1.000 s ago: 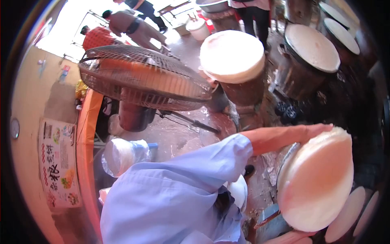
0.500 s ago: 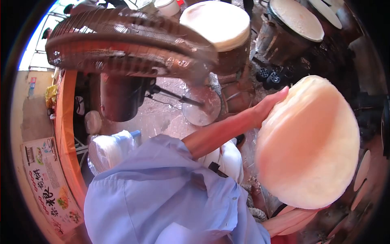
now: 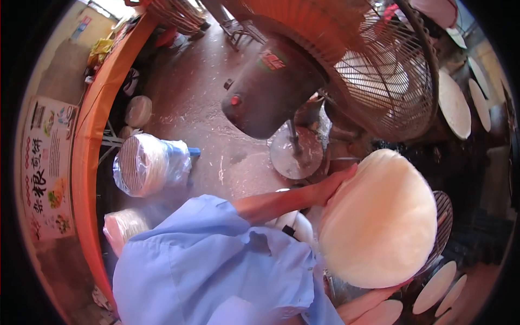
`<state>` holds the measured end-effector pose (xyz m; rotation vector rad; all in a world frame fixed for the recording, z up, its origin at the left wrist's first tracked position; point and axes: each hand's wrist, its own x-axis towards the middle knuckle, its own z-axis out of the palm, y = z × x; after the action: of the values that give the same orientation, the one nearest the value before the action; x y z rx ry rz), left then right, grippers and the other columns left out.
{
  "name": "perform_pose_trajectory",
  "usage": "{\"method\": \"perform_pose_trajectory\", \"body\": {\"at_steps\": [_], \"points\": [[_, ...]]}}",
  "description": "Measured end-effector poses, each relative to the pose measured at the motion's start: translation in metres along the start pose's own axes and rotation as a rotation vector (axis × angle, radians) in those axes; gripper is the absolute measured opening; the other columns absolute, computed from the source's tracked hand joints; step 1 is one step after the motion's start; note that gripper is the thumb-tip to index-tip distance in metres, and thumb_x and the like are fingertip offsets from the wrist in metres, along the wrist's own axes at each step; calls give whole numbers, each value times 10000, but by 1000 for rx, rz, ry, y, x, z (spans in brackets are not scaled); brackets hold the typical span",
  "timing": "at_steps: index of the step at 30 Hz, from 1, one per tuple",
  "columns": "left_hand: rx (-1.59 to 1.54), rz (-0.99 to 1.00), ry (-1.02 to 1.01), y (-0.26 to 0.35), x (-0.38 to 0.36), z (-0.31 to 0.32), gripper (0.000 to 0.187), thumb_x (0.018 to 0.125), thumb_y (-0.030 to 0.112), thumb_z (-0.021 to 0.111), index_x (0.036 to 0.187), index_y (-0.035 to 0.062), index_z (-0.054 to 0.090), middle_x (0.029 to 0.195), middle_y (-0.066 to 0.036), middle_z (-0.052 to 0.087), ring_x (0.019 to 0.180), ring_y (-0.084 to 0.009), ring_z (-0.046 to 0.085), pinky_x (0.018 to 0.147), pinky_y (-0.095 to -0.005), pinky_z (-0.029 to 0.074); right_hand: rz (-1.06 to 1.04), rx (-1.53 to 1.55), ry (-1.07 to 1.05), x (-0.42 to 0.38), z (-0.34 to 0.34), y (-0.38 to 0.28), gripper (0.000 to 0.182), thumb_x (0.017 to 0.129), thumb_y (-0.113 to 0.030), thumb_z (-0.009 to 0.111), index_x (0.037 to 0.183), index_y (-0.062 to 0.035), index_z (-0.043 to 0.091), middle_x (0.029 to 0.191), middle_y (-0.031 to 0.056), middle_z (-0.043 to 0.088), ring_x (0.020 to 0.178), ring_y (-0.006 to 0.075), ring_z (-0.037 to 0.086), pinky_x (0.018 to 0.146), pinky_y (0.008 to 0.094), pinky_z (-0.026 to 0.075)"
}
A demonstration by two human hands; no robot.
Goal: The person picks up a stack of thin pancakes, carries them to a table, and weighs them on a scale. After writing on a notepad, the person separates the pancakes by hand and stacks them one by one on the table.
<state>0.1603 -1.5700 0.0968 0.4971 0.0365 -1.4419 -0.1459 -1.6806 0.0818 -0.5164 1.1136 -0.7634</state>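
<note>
A thick stack of thin round pancakes (image 3: 382,222), pale and floppy, is held up in front of me and tilted. My left hand (image 3: 338,184) grips its upper left edge, with the fingers partly behind the stack. My right hand (image 3: 403,284) is at the bottom edge, mostly hidden by the pancakes; its forearm comes in from below. Beyond the stack stands a large fan with a wire cage (image 3: 387,70) and a dark motor housing (image 3: 276,81).
Plastic-wrapped round bundles (image 3: 142,165) sit at left beside an orange-edged table (image 3: 89,135). The fan's round base (image 3: 297,154) rests on the wet-looking floor. Round pale discs (image 3: 454,103) stand along the right side, more (image 3: 435,287) at lower right. A printed sign (image 3: 50,168) hangs at far left.
My view has swung, so the fan appears further right and the wrapped bundles show more fully. The pancake stack sits lower and further left in view, still held by both hands.
</note>
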Motion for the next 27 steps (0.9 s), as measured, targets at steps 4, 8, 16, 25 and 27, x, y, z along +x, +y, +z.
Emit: {"method": "perform_pose_trajectory", "body": {"at_steps": [4,8,16,25,27], "points": [[13,40,20,4,-26,-19,641,932,571,401,1325,70,472,1244,-48,578,1097,-145,563,983,-320,411,29,-16,-17,-2,7,14,674,950,-569,316,1376,-54,400,1393,122,436,1252,305,434,1030,445,379],[-91,41,21,3,-50,-38,643,926,573,412,1327,74,472,1255,-55,574,1116,-163,557,989,-335,410,42,-43,-50,-12,24,31,671,951,-566,316,1375,-52,401,1392,122,437,1250,304,436,1029,443,380],[-206,-112,-13,21,-109,-102,723,873,642,448,1315,71,490,1271,-78,567,1131,-198,552,1006,-371,400,16,-50,-34,-56,75,104,665,954,-560,316,1373,-50,403,1390,122,439,1246,303,440,1028,440,382],[-212,-256,-11,98,-216,-160,676,906,588,436,1369,96,429,1325,-83,521,1186,-196,514,1023,-354,378,4,-37,-4,-149,144,198,659,958,-553,316,1371,-47,405,1388,122,442,1241,301,445,1026,437,383],[-159,-210,33,110,-237,-163,691,889,606,452,1350,91,451,1313,-98,533,1158,-202,535,1009,-360,394,14,-38,-14,-166,148,208,658,959,-551,316,1371,-46,406,1387,122,442,1240,301,446,1025,436,384]]}}
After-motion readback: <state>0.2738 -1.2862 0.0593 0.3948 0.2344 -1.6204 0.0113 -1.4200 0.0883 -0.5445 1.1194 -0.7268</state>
